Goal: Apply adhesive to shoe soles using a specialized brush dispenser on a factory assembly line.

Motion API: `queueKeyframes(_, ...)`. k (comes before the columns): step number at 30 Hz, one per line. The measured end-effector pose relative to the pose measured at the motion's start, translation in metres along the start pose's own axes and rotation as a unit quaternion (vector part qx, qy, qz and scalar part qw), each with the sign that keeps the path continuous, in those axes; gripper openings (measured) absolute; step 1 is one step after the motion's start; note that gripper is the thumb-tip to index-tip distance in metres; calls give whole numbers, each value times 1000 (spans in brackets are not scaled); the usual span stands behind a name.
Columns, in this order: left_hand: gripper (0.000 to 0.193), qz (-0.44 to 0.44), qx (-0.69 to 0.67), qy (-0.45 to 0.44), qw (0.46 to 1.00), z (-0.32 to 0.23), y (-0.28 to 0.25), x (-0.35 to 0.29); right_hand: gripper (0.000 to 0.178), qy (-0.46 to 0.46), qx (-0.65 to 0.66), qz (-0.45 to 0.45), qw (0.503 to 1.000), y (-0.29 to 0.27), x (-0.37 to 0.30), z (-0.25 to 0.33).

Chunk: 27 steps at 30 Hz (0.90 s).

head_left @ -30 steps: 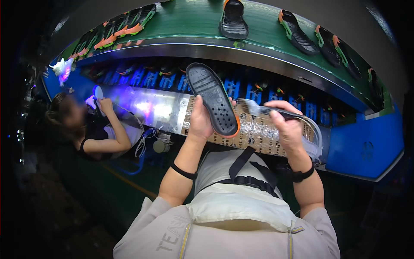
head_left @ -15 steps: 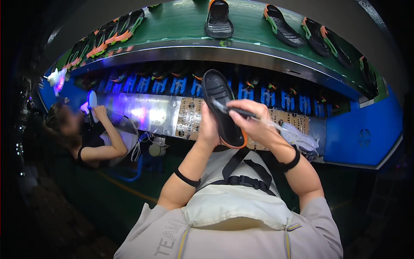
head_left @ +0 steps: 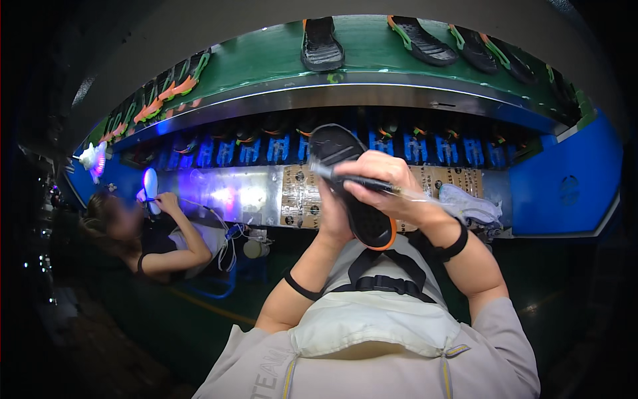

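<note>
Tilted in front of my body is a black shoe sole (head_left: 335,141) with an orange rim at its heel, its hollow inner face turned up. My left hand (head_left: 335,216) is closed around its left side from beneath, so some fingers are hidden. A dark-handled brush (head_left: 364,183) with a clear tube trailing from it is gripped in my right hand (head_left: 389,171). The pale brush tip, blurred, lies at the sole's left edge near the middle.
Ahead runs a green conveyor belt (head_left: 369,50) bearing several black soles with orange and green rims. Below it are blue racks (head_left: 279,149). Cardboard (head_left: 302,199) covers part of the metal bench; a white shoe-shaped item (head_left: 468,205) rests there. A co-worker (head_left: 176,233) sits left, near a fan (head_left: 95,159).
My right hand and the brush have moved left across the sole to its left edge. The sole sits slightly lower in view, and the whole view has shifted a little.
</note>
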State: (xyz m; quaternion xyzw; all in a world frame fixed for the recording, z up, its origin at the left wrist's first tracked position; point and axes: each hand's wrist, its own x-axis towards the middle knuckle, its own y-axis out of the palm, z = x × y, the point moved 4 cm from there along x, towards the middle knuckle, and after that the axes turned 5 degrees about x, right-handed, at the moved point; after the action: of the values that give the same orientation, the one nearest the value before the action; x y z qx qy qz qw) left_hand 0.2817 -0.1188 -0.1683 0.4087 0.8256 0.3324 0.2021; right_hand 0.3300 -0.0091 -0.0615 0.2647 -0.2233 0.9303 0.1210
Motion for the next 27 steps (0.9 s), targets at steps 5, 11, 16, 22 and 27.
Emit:
queueKeyframes(5,81,-30,-103,-31,994,-10,-8,0,25,81,48,-93,991,-13,4,-4)
queueKeyframes(11,68,60,-164,36,984,-23,-12,13,26,-18,68,96,993,-3,1,15)
queueKeyframes(16,78,3,-147,54,988,-39,-17,21,29,-51,-66,112,990,3,0,26)
queueKeyframes(22,92,37,-183,59,981,-67,-3,28,25,14,-91,20,996,-4,1,37)
queueKeyframes(27,88,29,-153,97,983,-87,-9,37,32,-42,77,213,973,4,-5,43)
